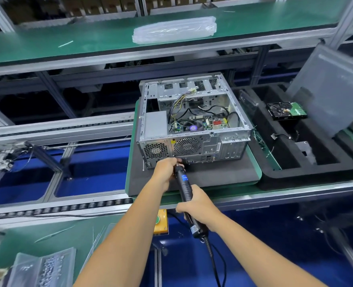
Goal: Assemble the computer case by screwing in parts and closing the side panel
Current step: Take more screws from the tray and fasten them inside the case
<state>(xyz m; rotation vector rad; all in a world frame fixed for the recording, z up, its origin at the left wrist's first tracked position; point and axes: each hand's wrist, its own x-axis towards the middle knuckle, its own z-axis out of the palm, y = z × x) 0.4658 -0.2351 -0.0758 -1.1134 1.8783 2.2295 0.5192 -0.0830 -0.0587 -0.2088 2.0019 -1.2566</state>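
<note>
An open computer case (194, 125) lies on its side on a dark foam pad, its rear panel with two fan grilles facing me and the motherboard and cables exposed. My right hand (198, 206) grips the body of a black electric screwdriver (185, 184) that points at the lower rear panel. My left hand (165, 169) holds the tip end of the screwdriver against the case, just below the round fan grille. The bit itself is hidden by my fingers. A grey side panel (329, 88) leans upright at the right.
A black foam tray (275, 172) at the right holds a hard drive (285, 110) and loose cables. A stack of plastic bags (173, 30) lies on the green upper shelf. A clear box of screws (45, 268) sits at bottom left. Roller conveyor rails run leftward.
</note>
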